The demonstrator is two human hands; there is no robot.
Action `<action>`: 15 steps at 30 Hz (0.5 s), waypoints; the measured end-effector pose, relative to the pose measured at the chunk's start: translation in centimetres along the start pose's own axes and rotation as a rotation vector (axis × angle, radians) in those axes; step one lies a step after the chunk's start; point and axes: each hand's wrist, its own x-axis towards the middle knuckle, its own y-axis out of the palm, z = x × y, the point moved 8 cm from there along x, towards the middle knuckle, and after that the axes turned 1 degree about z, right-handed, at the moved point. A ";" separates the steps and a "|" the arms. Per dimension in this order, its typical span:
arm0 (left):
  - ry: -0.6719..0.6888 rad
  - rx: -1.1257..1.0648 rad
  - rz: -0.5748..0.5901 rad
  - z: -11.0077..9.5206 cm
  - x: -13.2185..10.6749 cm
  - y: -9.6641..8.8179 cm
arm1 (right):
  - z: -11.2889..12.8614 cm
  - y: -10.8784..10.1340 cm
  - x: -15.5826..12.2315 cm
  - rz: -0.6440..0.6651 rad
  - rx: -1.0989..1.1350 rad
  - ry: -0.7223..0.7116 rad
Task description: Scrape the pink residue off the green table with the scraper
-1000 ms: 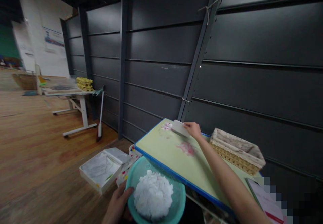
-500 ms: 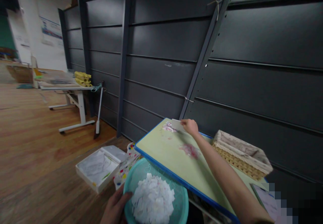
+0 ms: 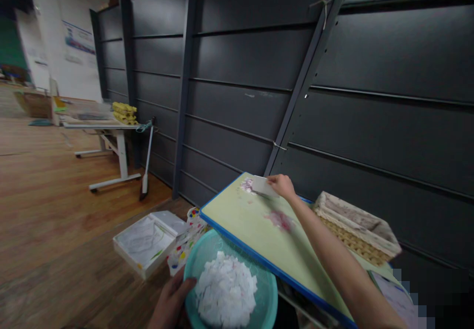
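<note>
so r hand pinches white card nr far edge of table; l hand grips l rim of teal basket w/ paper bits, by near edge; ample room betw hands.

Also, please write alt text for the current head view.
A person's left hand holds a teal basket heaped with white scraps; the right hand holds a white card by a small scrap pile on a pale-green tabletop.

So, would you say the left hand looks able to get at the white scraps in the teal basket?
Probably yes: nothing covers the white scraps, though the left hand holds the teal basket.
</note>
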 end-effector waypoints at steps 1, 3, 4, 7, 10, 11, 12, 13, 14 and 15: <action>0.007 0.014 -0.005 0.1 0.1 0.0 | -0.1 -0.1 -0.1 0.000 -0.011 0.009; -0.003 0.048 0.006 0.4 0.0 0.2 | -0.1 -0.1 -0.2 0.021 -0.026 0.008; -0.013 0.060 0.020 0.5 0.0 0.4 | 0.0 -0.1 -0.3 0.033 -0.028 0.001; -0.035 0.063 0.033 0.5 -0.5 0.9 | 0.0 -0.2 -0.5 0.037 -0.022 0.001; -0.025 0.055 0.029 -0.1 -0.9 1.1 | -0.1 -0.3 -0.6 0.040 -0.029 0.012; -0.024 0.055 0.034 -0.3 -0.9 1.2 | -0.1 -0.3 -0.7 0.049 -0.028 0.009; -0.023 0.056 0.042 -0.4 -1.0 1.3 | -0.1 -0.3 -0.7 0.057 -0.020 0.003; -0.026 0.058 0.048 -0.5 -1.1 1.4 | -0.1 -0.3 -0.8 0.061 -0.007 -0.002; -0.030 0.058 0.052 -0.5 -1.1 1.4 | -0.1 -0.3 -0.8 0.059 0.010 -0.005; -0.037 0.057 0.058 -0.6 -1.2 1.5 | -0.1 -0.4 -0.8 0.055 0.027 -0.008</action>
